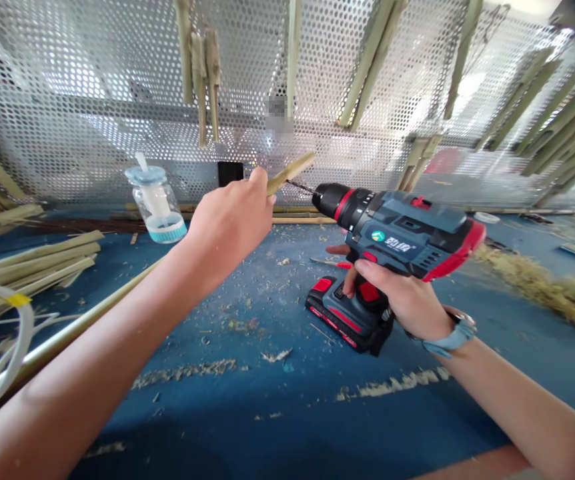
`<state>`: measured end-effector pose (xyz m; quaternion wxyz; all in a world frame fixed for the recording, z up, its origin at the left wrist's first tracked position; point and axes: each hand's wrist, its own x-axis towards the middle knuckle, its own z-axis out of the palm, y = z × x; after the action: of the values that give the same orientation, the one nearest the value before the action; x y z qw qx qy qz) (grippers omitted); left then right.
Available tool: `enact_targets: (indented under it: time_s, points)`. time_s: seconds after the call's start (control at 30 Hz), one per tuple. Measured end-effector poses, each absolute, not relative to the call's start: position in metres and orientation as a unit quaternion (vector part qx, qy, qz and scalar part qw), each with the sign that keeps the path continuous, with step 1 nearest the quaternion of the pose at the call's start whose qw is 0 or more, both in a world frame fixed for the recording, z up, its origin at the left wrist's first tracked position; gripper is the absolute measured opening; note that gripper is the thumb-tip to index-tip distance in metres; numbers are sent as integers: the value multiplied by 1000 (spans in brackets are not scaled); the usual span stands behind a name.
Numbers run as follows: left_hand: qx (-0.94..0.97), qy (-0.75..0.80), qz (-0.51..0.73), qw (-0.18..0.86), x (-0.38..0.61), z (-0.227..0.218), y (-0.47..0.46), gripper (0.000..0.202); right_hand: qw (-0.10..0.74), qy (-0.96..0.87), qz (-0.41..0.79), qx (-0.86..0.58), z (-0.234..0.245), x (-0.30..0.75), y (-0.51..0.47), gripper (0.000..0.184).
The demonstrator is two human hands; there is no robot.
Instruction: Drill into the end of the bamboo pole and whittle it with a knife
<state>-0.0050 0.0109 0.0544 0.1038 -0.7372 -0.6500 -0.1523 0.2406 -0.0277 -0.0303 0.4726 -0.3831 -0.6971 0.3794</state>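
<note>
"Where's the wooden strip (288,175)?"
"At twelve o'clock from the view's centre, pinched in the left hand (235,210)."
"And the right hand (407,297)?"
"Wrapped round the cordless drill (392,233), at three o'clock. The drill bit (301,187) points toward ten, its tip at the strip; I can't tell whether it touches."
"Nearby?"
"A clear pump jar (155,208) stands at nine, on the blue work surface (237,293)."

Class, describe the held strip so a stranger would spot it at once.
Over the blue table, find the left hand. The strip juts from that hand, with the drill bit pointing at it. Unlike the strips piled at left, it is held.
</note>
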Motion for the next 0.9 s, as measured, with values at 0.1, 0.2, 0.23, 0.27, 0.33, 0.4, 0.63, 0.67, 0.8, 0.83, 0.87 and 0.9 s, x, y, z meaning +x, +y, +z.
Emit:
enact_targets:
  time_s: [0.1,0.2,0.23,0.27,0.33,0.4,0.63,0.67,0.8,0.83,0.87,0.9]
  points:
    - [-737,-651,-150,108,-5,54,12,36,464,-720,347,-382,-29,240,-29,41]
    - [-733,-654,-150,108,-7,54,14,36,467,-719,336,-388,-30,241,-28,42]
    - [-732,-656,-151,108,-8,54,15,35,470,-712,344,-393,-32,242,-26,40]
    - [-730,-658,-152,107,-9,54,16,36,473,-703,354,-396,-33,244,-25,36]
    - [-724,-665,-151,104,-10,54,17,36,475,-691,374,-395,-37,247,-21,31]
    - [-723,-666,-152,103,-10,54,17,35,470,-694,386,-385,-40,251,-18,31]
    - [-730,-658,-150,106,-10,52,18,35,465,-681,447,-346,-39,252,-17,25]
    - [-728,-660,-150,108,-10,53,18,36,458,-681,457,-343,-38,252,-16,23]
    - [-726,-663,-152,103,-10,54,18,37,420,-679,497,-340,-36,254,-16,23]
    - [-726,-663,-154,100,-10,54,18,37,425,-671,507,-336,-36,253,-16,23]
    - [-727,-662,-156,96,-10,53,18,37,432,-663,515,-331,-36,253,-16,23]
    - [-731,-657,-158,93,-10,53,18,37,439,-656,519,-326,-37,253,-16,24]
